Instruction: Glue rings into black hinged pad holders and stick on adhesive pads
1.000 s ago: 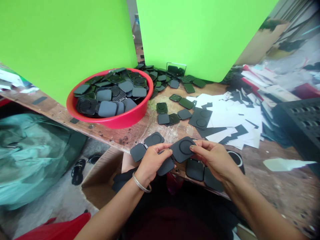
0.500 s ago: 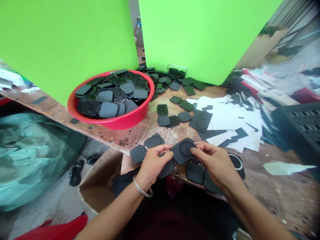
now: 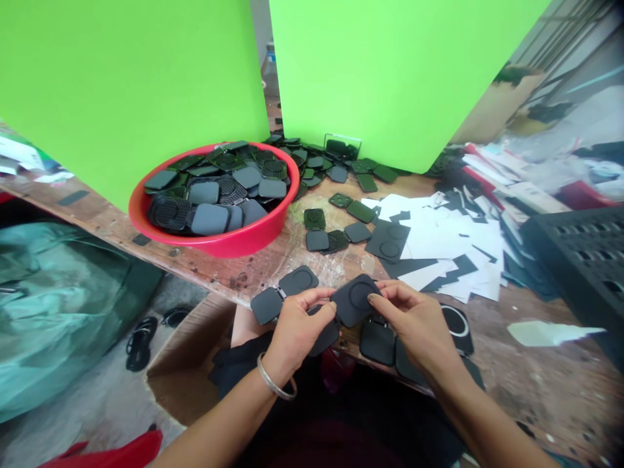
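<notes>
Fingertips of left hand and right hand pinch dark square pad by opposite edges, over table front. Judgement: keep it level, thumbs off ringed face. Red basin beyond.

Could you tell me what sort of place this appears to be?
Likely a small assembly workshop: a red basin heaped with dark square parts, white paper scraps on the worn wooden bench, left hand and right hand holding one pad.
</notes>
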The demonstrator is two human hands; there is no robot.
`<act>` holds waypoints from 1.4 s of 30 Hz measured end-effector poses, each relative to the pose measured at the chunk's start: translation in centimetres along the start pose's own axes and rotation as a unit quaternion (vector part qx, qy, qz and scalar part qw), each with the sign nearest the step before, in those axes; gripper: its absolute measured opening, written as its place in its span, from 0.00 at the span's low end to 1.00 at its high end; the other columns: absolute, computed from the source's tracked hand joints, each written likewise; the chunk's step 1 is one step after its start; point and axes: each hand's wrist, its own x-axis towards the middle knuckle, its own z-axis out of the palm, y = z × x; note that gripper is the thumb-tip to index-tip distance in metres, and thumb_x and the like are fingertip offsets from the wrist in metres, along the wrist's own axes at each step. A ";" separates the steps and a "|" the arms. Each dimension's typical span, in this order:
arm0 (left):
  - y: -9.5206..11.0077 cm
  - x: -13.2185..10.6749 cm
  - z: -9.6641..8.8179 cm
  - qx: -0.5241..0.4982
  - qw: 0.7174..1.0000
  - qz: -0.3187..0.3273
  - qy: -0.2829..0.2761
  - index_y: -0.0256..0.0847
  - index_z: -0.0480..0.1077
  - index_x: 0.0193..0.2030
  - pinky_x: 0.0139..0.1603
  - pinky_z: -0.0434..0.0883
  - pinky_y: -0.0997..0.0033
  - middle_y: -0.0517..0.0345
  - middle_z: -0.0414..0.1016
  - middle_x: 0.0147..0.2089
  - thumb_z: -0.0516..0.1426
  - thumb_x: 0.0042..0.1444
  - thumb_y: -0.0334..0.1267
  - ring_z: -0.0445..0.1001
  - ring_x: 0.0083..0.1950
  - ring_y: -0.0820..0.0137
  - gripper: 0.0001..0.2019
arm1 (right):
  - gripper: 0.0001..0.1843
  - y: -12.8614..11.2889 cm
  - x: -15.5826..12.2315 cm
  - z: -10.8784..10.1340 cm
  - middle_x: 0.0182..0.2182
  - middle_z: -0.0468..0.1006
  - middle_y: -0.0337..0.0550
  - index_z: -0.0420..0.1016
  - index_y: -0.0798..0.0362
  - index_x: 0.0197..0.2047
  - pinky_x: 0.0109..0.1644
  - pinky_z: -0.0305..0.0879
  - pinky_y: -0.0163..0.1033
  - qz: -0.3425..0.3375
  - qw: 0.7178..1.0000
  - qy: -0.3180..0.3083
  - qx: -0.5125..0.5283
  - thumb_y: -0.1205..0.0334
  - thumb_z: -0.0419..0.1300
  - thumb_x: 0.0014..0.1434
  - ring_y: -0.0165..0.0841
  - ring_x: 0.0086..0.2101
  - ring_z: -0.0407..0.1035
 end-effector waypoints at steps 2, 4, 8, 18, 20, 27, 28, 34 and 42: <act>0.0 -0.1 0.0 0.004 1.000 0.001 0.002 0.35 0.76 0.46 0.29 0.73 0.77 0.53 0.80 0.39 0.61 0.48 0.38 0.73 0.27 0.75 0.18 | 0.16 -0.1 0.0 0.0 0.40 0.75 0.47 0.71 0.56 0.21 0.45 0.61 0.39 -0.006 1.000 0.006 -0.008 0.52 0.67 0.44 0.37 0.41 0.69; 0.1 -0.1 0.0 0.013 1.000 0.009 0.007 0.35 0.77 0.46 0.30 0.73 0.78 0.53 0.80 0.39 0.61 0.48 0.37 0.74 0.28 0.75 0.17 | 0.16 -0.2 -0.1 0.0 0.39 0.75 0.47 0.71 0.56 0.21 0.44 0.61 0.39 -0.012 1.000 0.013 -0.020 0.52 0.66 0.44 0.37 0.41 0.69; 0.3 -0.1 0.0 0.024 0.999 0.021 0.007 0.34 0.77 0.45 0.32 0.73 0.80 0.52 0.81 0.40 0.62 0.47 0.37 0.75 0.32 0.74 0.17 | 0.16 -0.4 -0.1 0.1 0.38 0.75 0.48 0.71 0.56 0.21 0.40 0.62 0.37 -0.021 0.999 0.027 -0.042 0.52 0.66 0.44 0.36 0.39 0.69; -0.1 -0.1 0.0 0.042 0.999 0.028 0.015 0.34 0.77 0.46 0.33 0.73 0.78 0.53 0.81 0.38 0.62 0.47 0.39 0.76 0.33 0.71 0.19 | 0.16 -1.2 -0.3 0.2 0.31 0.72 0.45 0.65 0.54 0.20 0.33 0.60 0.35 -0.067 0.994 0.024 -0.086 0.52 0.62 0.47 0.32 0.32 0.65; -0.2 -0.1 -0.1 0.045 0.998 0.027 0.020 0.34 0.77 0.47 0.34 0.73 0.77 0.53 0.81 0.38 0.62 0.47 0.39 0.77 0.34 0.70 0.19 | 0.15 -1.1 -0.2 0.1 0.30 0.71 0.44 0.65 0.54 0.21 0.34 0.58 0.35 -0.085 0.989 0.020 -0.119 0.53 0.61 0.49 0.32 0.32 0.64; -0.7 -0.2 -0.3 0.086 0.993 0.067 0.053 0.36 0.79 0.45 0.40 0.74 0.74 0.50 0.81 0.43 0.63 0.48 0.40 0.78 0.44 0.63 0.18 | 0.14 -1.7 0.4 -0.8 0.26 0.71 0.41 0.67 0.53 0.22 0.33 0.54 0.36 -0.113 0.951 -0.017 -0.289 0.54 0.62 0.52 0.31 0.28 0.62; -0.7 -0.2 -0.4 0.084 0.993 0.068 0.056 0.36 0.79 0.45 0.40 0.74 0.74 0.51 0.81 0.43 0.63 0.48 0.40 0.78 0.44 0.64 0.18 | 0.15 -1.9 0.5 -1.0 0.25 0.70 0.41 0.67 0.53 0.22 0.33 0.52 0.36 -0.119 0.938 -0.015 -0.324 0.54 0.63 0.52 0.31 0.27 0.61; -0.5 -0.1 -0.5 -0.005 0.999 0.003 0.038 0.35 0.76 0.50 0.31 0.75 0.73 0.52 0.81 0.38 0.65 0.46 0.42 0.77 0.29 0.70 0.23 | 0.18 -2.3 1.2 -1.4 0.23 0.69 0.40 0.68 0.53 0.27 0.26 0.48 0.35 -0.103 0.935 -0.027 -0.339 0.47 0.65 0.50 0.28 0.22 0.58; -1.0 -0.5 -0.2 -0.043 0.998 -0.035 0.004 0.35 0.75 0.50 0.27 0.75 0.74 0.54 0.80 0.35 0.66 0.45 0.42 0.75 0.26 0.72 0.24 | 0.20 -1.7 1.0 1.1 0.22 0.68 0.38 0.70 0.55 0.29 0.24 0.54 0.31 -0.022 0.992 -0.121 -0.025 0.44 0.61 0.52 0.26 0.23 0.58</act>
